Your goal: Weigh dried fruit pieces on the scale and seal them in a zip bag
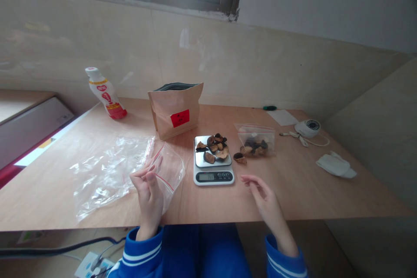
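Observation:
My left hand grips a clear zip-lock bag with red seal lines; the bag's mouth is spread and nothing shows inside. To its right a small white kitchen scale bears several dried brown-black slices on its metal plate. The digits on its display are too small to read surely. Beside the scale's lower right corner, my right hand hovers with fingers loosely bent and apart, nothing visible in them. One loose dried slice lies on the table between the scale and a filled zip-lock bag.
An open-topped brown paper pouch with a red label stands behind the scale. Left are a plastic bottle and crinkled clear bags. On the right lie a white camera with cables, crumpled white tissue, paper and a green object.

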{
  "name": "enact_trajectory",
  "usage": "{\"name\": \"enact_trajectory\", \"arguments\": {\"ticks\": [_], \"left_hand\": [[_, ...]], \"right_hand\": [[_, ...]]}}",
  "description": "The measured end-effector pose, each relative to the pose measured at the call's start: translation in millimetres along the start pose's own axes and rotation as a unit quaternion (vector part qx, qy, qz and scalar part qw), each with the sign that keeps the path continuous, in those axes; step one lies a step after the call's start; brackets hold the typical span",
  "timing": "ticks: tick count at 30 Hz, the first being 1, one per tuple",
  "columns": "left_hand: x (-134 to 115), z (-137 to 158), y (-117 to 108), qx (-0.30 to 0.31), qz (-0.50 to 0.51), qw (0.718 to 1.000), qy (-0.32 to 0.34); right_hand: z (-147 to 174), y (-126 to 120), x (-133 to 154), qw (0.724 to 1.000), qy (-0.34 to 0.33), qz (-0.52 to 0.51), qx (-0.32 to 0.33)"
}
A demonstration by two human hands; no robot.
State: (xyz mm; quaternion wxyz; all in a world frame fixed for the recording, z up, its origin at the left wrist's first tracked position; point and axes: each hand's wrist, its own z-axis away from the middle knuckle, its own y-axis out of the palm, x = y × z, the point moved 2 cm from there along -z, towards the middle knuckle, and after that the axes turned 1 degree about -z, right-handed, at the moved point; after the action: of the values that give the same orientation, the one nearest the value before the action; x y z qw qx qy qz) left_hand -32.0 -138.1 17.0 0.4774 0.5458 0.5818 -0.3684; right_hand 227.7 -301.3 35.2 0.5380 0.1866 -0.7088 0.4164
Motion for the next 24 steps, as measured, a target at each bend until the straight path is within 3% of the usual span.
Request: {"name": "enact_trajectory", "arguments": {"ticks": [11, 15, 20, 24], "left_hand": [[0, -1, -1, -0.007, 0.026, 1.000, 0.008], [-3, 0, 2, 0.002, 0.027, 1.000, 0.002], [-3, 1, 5, 0.010, 0.031, 0.999, 0.000], [-5, 1, 4, 0.003, 0.024, 1.000, -0.004]], "right_hand": [[6, 7, 1, 1.000, 0.006, 0.007, 0.019], [-4, 19, 19, 0.996, -0.070, 0.052, 0.025], [-54, 55, 77, 0.957, -0.229, 0.153, 0.088], [-104, 91, 107, 0.901, -0.244, 0.310, 0.182]]}}
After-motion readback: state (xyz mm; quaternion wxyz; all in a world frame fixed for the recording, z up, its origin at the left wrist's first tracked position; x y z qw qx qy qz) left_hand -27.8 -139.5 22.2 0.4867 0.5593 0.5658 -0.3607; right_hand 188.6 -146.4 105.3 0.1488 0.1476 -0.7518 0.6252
